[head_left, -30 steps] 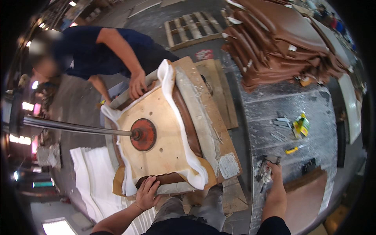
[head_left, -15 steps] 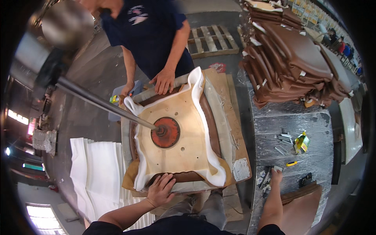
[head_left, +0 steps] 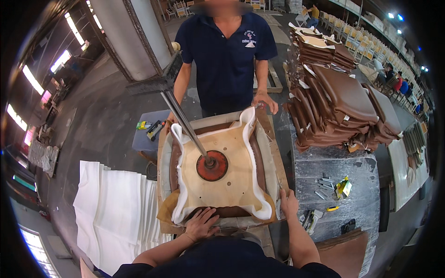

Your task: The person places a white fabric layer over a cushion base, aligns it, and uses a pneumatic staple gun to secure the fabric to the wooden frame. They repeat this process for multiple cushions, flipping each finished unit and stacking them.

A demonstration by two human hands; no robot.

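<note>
Probably steadying the plywood seat base under the red press disc, ringed by a brown cover; calls next, seemingly, for folding the cover's near edge inward. Resting the left hand there, open with fingers spread; meeting the board's right edge with the right hand, too hidden to tell whether gripping.

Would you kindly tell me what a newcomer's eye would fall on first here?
Probably the red disc in the middle, set on a pale wooden board at the end of a slanting metal rod. White padding curls up around the board's edges, with the person's left hand at the near side. To the right, a tall pile of brown covers stands on a table.
</note>
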